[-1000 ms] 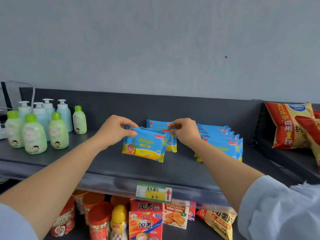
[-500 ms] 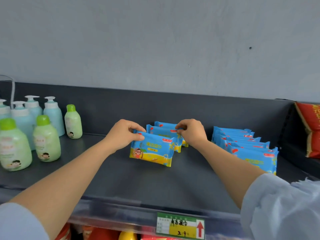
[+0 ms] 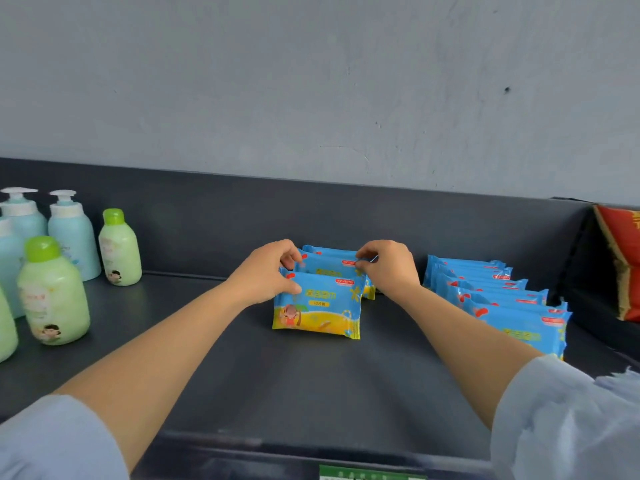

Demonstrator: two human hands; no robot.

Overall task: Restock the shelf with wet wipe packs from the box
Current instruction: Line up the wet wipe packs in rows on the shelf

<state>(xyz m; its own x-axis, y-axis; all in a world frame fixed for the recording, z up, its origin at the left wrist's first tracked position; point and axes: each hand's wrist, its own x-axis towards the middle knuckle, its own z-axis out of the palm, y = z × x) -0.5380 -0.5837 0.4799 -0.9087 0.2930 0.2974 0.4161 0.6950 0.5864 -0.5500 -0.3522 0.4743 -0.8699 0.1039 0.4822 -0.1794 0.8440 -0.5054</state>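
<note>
Packs [image 3: 318,308] stand in a short row at mid-shelf, the nearest upright and facing the person, with others close behind it. Compared with a second ago, the view has closed in and risen: the lower shelves and most of the price tag have dropped out of sight, and the row sits a little farther back and straighter. The left hand [image 3: 266,277] pinches the top left corner of the front packs, thumb on the near face; the right hand [image 3: 389,268] pinches the top right edge of a pack behind, fingers curled. Neither is spread.

That suggests the placing is done and the person is only squaring the row (a tidy-up, by the look of it), so the next pack from the box would likely follow. The box itself is out of view.

A second, longer row [image 3: 498,299] lies well to the right on the shelf [image 3: 311,375]. Bottles [image 3: 52,289] stand at far left, and a red bag [image 3: 623,258] at far right.

Print on the front pack is Chinese; a small yellow label seems to read "10", the rest too blurred to make out.
</note>
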